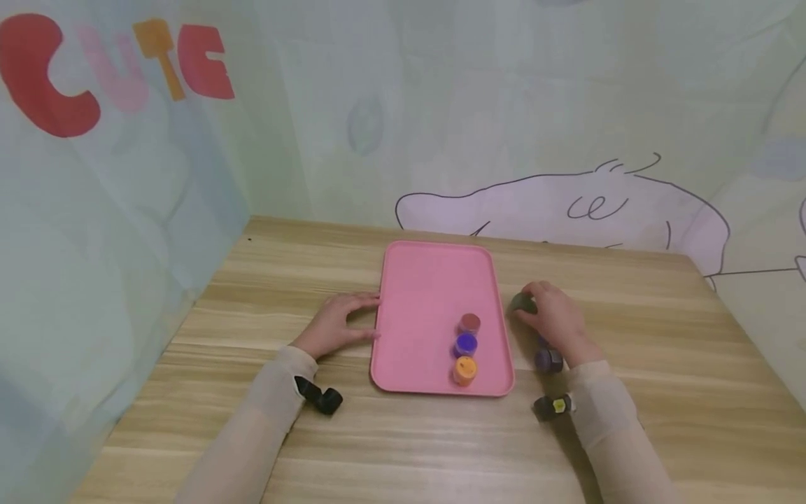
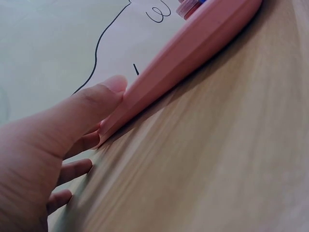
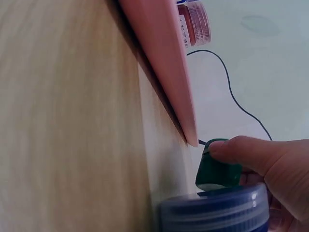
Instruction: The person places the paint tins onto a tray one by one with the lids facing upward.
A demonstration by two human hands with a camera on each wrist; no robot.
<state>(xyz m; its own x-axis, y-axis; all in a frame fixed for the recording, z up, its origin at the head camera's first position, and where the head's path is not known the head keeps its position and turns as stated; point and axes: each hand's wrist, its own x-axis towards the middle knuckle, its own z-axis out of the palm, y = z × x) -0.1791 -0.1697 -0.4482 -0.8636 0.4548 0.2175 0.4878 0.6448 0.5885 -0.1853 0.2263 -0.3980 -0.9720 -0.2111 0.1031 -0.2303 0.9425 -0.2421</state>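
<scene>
A pink tray lies on the table. My left hand touches its left edge, thumb and fingers spread apart; the left wrist view shows the thumb against the tray's outer side. Beyond the tray's right edge, my right hand pinches a small green jar, partly hidden by the fingers in the head view. On the tray's right side, three small paint jars form a row: reddish-brown, blue and orange.
A dark blue-lidded jar stands beside the right wrist and looms close in the right wrist view. Black wrist cameras hang at both wrists. The wooden table meets a printed cloth backdrop behind and at the left.
</scene>
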